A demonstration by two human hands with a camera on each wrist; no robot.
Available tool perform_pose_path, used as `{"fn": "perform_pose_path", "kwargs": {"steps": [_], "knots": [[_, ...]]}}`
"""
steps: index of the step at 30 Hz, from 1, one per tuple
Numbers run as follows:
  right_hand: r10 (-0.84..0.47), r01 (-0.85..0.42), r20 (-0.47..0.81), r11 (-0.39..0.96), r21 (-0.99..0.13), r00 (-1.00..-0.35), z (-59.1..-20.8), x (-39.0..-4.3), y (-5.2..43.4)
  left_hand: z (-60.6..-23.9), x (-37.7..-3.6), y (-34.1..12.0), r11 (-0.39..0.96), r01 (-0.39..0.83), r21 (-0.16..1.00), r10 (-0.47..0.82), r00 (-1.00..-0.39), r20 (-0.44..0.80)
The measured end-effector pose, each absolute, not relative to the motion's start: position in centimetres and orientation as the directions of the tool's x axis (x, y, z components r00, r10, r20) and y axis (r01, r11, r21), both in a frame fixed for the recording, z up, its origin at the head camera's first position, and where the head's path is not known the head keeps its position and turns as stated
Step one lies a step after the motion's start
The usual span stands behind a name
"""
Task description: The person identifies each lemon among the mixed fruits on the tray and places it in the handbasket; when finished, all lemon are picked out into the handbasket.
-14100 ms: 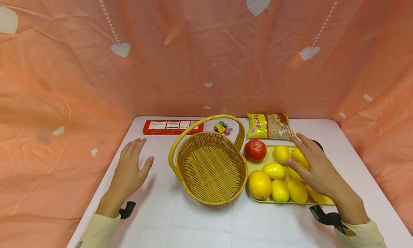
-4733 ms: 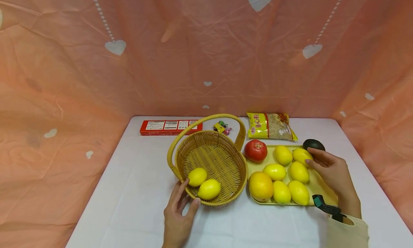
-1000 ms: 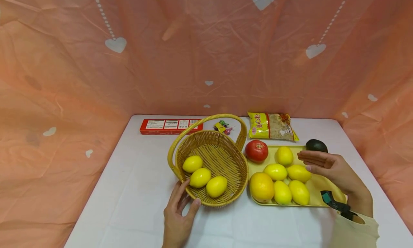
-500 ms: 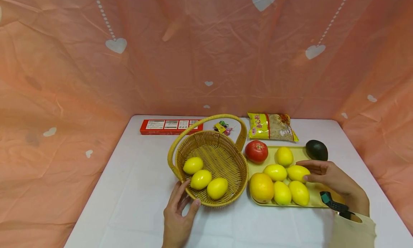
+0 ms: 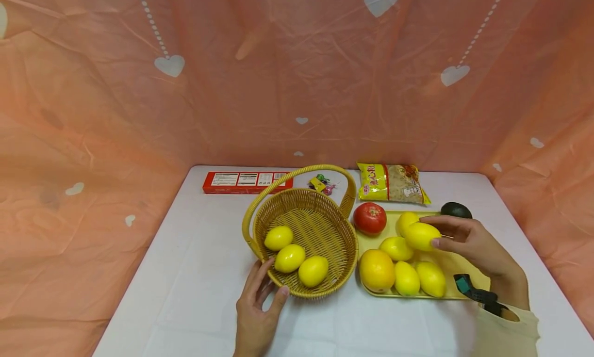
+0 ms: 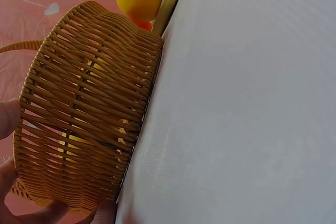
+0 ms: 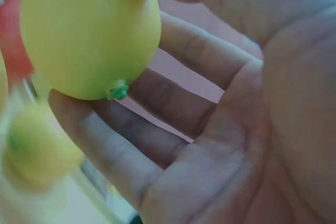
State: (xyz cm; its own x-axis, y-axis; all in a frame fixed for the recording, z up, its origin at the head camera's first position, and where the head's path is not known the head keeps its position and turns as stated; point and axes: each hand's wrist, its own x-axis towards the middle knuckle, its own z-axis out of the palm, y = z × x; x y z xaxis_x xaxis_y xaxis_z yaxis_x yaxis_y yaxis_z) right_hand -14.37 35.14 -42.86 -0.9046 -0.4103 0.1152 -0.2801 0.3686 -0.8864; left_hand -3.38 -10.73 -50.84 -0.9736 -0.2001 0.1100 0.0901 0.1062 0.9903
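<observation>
In the head view a round wicker basket (image 5: 325, 228) with a tall handle stands mid-table. Three lemons (image 5: 313, 271) lie in its near left part. My left hand (image 5: 257, 310) grips the basket's near left side, thumb at the rim; the left wrist view has fingers (image 6: 44, 214) against the woven wall (image 6: 84, 108). My right hand (image 5: 475, 246) pinches a lemon (image 5: 423, 237) between thumb and fingertips, raised over the yellow tray (image 5: 464, 282). Close up in the right wrist view, that lemon (image 7: 89, 35) shows a green stem end. Several more lemons (image 5: 407, 278) rest on the tray.
The tray also carries a large orange (image 5: 377, 270) at its near left corner. A red tomato-like fruit (image 5: 369, 218) and a dark avocado (image 5: 456, 210) sit at its far corners. Behind are a red box (image 5: 232, 183), wrapped candies (image 5: 321, 183) and a yellow food bag (image 5: 392, 183).
Three lemons have come into the basket since the earliest frame. In the last half second my right hand has taken a lemon and lifted it off the tray. The left hand stays at the basket.
</observation>
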Motion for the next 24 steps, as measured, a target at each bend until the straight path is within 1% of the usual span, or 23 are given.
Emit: {"fn": "perform_pose_path", "kwargs": {"steps": [6,12,14,17,24], "knots": [[-0.508,-0.342,0.138,0.333,-0.879,-0.85,-41.8,-15.2,30.7,-50.9,-3.4,-10.7,0.105,0.082,0.991,-0.202,-0.974,0.102],[-0.664,-0.343,0.146,0.175,-0.923,-0.733,-42.2,-15.8,26.1,-50.9,-3.4,-10.7,0.106,0.081,0.991,-0.205,-0.974,0.102],[-0.699,-0.352,0.154,0.148,-0.924,-0.698,-42.3,-15.9,24.6,-50.9,-3.4,-10.7,0.106,0.082,0.991,-0.206,-0.973,0.103],[-0.723,-0.372,0.151,0.155,-0.915,-0.674,-42.5,-15.7,22.7,-50.9,-3.4,-10.7,0.105,0.084,0.991,-0.207,-0.973,0.104],[-0.721,-0.459,0.118,0.297,-0.838,-0.683,-42.7,-14.7,19.1,-50.9,-3.4,-10.8,0.108,0.089,0.99,-0.207,-0.972,0.11]]}}
